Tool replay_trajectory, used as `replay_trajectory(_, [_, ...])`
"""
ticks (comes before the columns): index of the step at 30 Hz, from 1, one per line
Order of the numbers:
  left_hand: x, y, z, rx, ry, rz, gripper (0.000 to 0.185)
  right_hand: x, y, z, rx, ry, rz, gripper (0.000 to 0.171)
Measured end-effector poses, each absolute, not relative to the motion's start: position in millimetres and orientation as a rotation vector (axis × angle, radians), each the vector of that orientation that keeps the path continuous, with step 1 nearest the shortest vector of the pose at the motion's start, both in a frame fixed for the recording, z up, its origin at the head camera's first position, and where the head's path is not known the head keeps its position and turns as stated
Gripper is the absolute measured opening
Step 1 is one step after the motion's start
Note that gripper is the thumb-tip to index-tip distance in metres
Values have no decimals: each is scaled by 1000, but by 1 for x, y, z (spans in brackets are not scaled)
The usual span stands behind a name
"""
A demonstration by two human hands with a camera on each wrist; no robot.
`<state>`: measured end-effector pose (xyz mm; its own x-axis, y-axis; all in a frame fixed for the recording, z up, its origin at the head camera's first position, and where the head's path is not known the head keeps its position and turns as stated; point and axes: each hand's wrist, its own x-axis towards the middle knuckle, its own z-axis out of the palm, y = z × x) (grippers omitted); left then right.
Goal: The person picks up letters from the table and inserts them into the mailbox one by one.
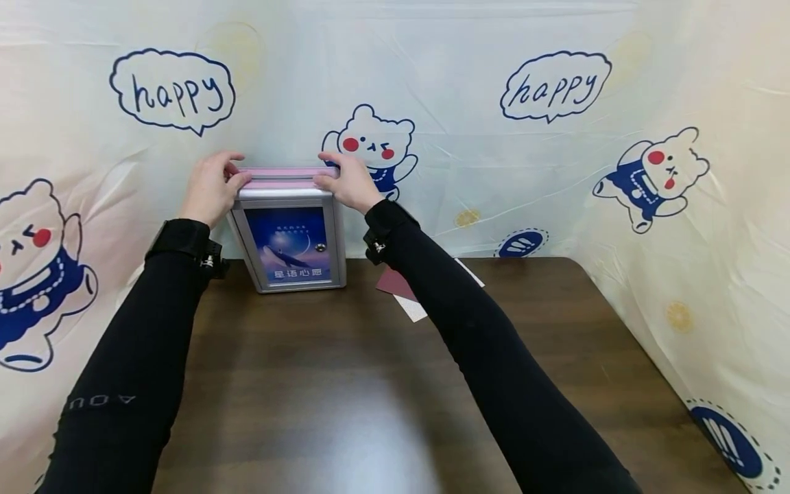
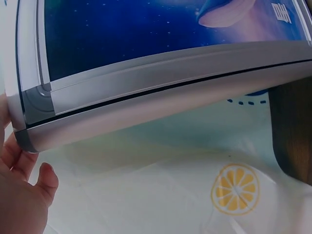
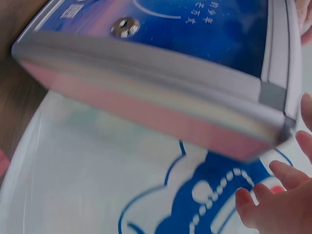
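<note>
A silver metal box [image 1: 290, 247] with a blue picture on its front and a small keyhole [image 1: 319, 248] stands upright at the far edge of the dark wooden table [image 1: 345, 398]. A pink strip [image 1: 286, 175] runs along its top. My left hand [image 1: 212, 185] holds the top left corner, fingers curled over the pink strip. My right hand [image 1: 348, 182] holds the top right corner the same way. The left wrist view shows the box's [image 2: 161, 83] silver edge with my left hand [image 2: 24, 195] touching its corner. In the right wrist view my right hand's fingers [image 3: 278, 195] lie by the box [image 3: 161, 73] corner.
A dark red card [image 1: 395, 283] and a white card [image 1: 413, 309] lie on the table just right of the box, partly under my right forearm. A cartoon-printed cloth [image 1: 555, 171] hangs behind and along both sides of the table.
</note>
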<state>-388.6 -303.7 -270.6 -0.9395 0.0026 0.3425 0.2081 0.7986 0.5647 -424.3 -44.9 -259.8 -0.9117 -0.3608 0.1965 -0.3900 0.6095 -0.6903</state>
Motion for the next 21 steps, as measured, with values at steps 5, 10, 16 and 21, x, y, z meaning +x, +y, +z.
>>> replay_trajectory(5, [-389,-302,-272,-157,-2642,-864,45,-416,-7,-253,629,-2812,1074,55])
replay_trajectory(10, [-388,-302,-271,-168,-2665,-779,43,-412,43,-267,627,-2830,1047,55])
replay_trajectory(16, [-388,-301,-260,-203,-2663,-551,40,-414,91,-296,553,-2872,1047,56])
replay_trajectory(21, [-381,-288,-269,-204,-2588,-496,35,-410,118,-327,503,-2937,966,56])
